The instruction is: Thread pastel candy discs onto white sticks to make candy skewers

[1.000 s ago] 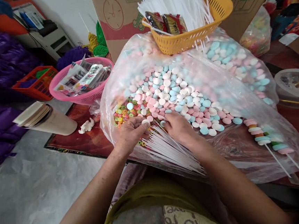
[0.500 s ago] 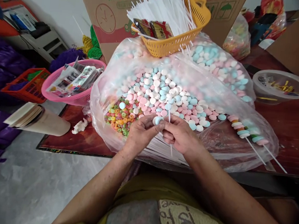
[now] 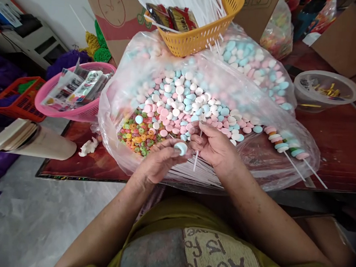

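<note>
Between the fingers of my left hand [image 3: 160, 159] is a pale blue and white round marshmallow [image 3: 181, 148]. My right hand [image 3: 214, 145] pinches a thin white stick [image 3: 195, 163], which stands nearly upright just right of that marshmallow, apart from it. Under and beyond both hands, an opened clear plastic bag [image 3: 111, 132] holds pink, white and blue marshmallows [image 3: 179, 90]. Small ring gummies [image 3: 137, 136] in several colours lie at its left. More white sticks [image 3: 197, 173] lie beneath my hands. Two loaded skewers [image 3: 277, 140] of marshmallows and gummies rest at the right.
Behind the bag, a yellow basket [image 3: 186, 43] carries white sticks and dark packets, before a cardboard box [image 3: 120, 41]. Left are a pink basket [image 3: 89, 111] of packaging and a beige container [image 3: 55, 142]. A clear tub [image 3: 308, 99] stands right on the red-brown table [image 3: 342, 143].
My hands have drawn apart. The left has moved down and left with the marshmallow, away from the stick in my right hand. The whole view has shifted slightly.
</note>
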`<state>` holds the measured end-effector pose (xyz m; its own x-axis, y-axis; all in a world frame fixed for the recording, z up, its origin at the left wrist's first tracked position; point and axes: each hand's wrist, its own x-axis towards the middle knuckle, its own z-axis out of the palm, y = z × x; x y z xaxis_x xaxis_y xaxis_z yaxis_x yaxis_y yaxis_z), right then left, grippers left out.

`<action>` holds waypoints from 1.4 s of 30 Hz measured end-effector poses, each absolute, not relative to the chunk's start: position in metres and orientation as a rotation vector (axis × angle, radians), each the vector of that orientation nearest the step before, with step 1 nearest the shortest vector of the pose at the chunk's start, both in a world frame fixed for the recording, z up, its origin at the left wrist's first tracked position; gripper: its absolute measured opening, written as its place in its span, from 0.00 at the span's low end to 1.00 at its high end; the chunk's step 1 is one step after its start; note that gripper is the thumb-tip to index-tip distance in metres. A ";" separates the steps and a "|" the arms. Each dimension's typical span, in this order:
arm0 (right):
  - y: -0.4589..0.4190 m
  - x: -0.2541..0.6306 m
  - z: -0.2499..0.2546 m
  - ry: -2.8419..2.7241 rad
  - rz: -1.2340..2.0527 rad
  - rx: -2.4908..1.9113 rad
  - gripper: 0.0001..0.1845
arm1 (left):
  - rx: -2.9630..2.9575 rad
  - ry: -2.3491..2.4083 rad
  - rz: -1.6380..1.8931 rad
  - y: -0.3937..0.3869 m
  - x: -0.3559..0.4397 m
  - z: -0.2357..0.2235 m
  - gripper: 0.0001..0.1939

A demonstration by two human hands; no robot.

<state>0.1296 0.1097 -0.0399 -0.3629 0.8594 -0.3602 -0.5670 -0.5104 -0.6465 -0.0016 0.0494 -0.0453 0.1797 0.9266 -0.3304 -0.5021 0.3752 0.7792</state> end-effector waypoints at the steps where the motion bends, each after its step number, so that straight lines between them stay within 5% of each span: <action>1: 0.109 0.128 -0.041 -0.580 1.907 -0.870 0.05 | 0.555 0.834 1.047 0.046 0.002 -0.046 0.13; 5: 0.103 0.137 -0.045 -1.024 1.447 -1.164 0.15 | 0.502 0.713 1.030 0.044 0.012 -0.049 0.11; 8: 0.097 0.157 -0.048 -1.519 0.611 -1.385 0.25 | 0.488 0.699 1.104 0.050 0.009 -0.047 0.09; 12: 0.091 0.174 -0.053 -2.366 -0.059 -0.910 0.20 | 0.519 0.661 1.102 0.050 0.005 -0.040 0.09; 15: 0.086 0.183 -0.055 -2.625 -0.121 -0.676 0.20 | 0.520 0.709 1.146 0.047 0.002 -0.036 0.10; 22: 0.047 0.193 -0.043 -2.395 -0.093 -0.986 0.20 | 0.735 1.188 1.517 0.048 0.008 -0.035 0.12; 37: 0.015 0.159 -0.026 -2.457 -0.341 -1.542 0.17 | 1.681 1.677 1.396 0.033 0.018 -0.051 0.14; 42: 0.018 0.144 -0.023 -2.541 -0.185 -1.666 0.17 | 1.678 1.718 1.414 0.030 0.026 -0.064 0.13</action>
